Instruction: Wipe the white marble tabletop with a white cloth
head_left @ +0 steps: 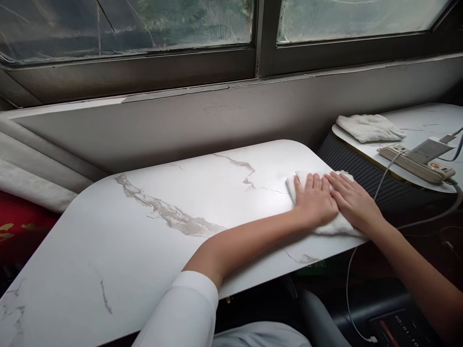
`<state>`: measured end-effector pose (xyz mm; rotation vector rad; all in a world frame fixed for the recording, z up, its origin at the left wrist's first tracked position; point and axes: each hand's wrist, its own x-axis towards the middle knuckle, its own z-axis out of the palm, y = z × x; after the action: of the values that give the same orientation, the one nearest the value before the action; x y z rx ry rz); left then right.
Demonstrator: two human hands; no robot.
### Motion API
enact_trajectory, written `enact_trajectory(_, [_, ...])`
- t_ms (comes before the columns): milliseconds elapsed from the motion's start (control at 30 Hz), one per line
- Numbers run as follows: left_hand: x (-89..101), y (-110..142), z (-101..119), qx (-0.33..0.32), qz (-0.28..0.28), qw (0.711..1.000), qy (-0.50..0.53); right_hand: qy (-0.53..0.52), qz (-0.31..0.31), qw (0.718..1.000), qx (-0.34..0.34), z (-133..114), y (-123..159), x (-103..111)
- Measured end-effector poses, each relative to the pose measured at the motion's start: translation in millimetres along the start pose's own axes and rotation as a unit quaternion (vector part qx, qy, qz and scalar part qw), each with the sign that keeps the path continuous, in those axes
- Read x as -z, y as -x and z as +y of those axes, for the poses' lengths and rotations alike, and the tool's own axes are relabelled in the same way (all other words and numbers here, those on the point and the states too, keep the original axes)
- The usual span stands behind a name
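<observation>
A white cloth lies flat at the right end of a white marble-patterned table. My left hand presses on it with the palm down and the fingers stretched out. Beside it, my right hand also rests flat on the cloth, its fingertips close to the left hand's fingers. Both hands are open and touch each other or nearly so. Parts of the cloth are hidden beneath them.
On a second table at the right lie another folded white cloth and a power strip with a white charger. A white cable hangs past the near table's right end. Behind are a wall and windows; a curtain hangs left.
</observation>
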<state>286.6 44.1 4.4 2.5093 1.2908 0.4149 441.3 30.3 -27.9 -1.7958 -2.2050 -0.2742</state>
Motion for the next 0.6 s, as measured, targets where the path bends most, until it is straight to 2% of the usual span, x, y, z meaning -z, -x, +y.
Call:
enact_trajectory(133, [5.1,-45.7,-33.7,0.054,0.039,0.998,-0.017,-0.05,-0.017,0.999,0.005,7.5,-74.2,-19.0])
enact_trajectory(267, [15.0,-86.7,-68.4,0.096,0.048,0.994,-0.026,-0.062,-0.033,0.996,0.048,8.7,-142.9,-35.1])
enact_trajectory(333, [19.1,-102.9,-82.6,0.11,0.051,0.992,-0.03,-0.063,-0.047,0.996,0.048,8.6,-169.3,-42.0])
enact_trajectory(467, [22.6,-123.4,-99.6,0.13,0.065,0.989,-0.036,-0.077,-0.05,0.996,0.022,9.0,-200.6,-51.3])
enact_trajectory(600, [22.4,-129.2,-102.8,0.147,0.068,0.986,-0.038,-0.076,-0.048,0.996,0.003,8.6,-206.0,-51.9])
